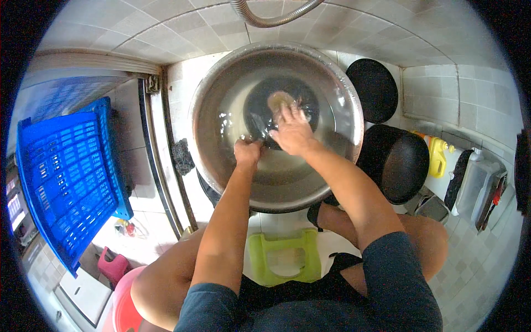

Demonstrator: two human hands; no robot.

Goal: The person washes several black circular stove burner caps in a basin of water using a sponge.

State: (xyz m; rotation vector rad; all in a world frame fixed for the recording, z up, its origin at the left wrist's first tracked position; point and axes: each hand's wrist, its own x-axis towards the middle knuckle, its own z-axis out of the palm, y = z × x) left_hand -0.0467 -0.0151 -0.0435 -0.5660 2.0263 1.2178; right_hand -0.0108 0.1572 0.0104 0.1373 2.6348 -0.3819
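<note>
A large metal basin (200, 119) holds water, and a dark round pan (254, 108) lies in it. My left hand (248, 151) is closed at the pan's near-left edge; whether it grips the rim or a handle is hidden. My right hand (294, 131) lies over the pan with fingers stretched forward, pressing a tan sponge (280, 99) against the pan's surface. The sponge's far end shows beyond the fingertips. Bright glints on the water hide part of the pan.
Right of the basin are a black round pan (371, 90) and a larger black pan (406, 166). A yellow bottle (437, 157) and clear container (480, 180) are farther right. A blue plastic basket (72, 182) stands left, a green stool (285, 276) near me. A metal hose (271, 21) hangs above.
</note>
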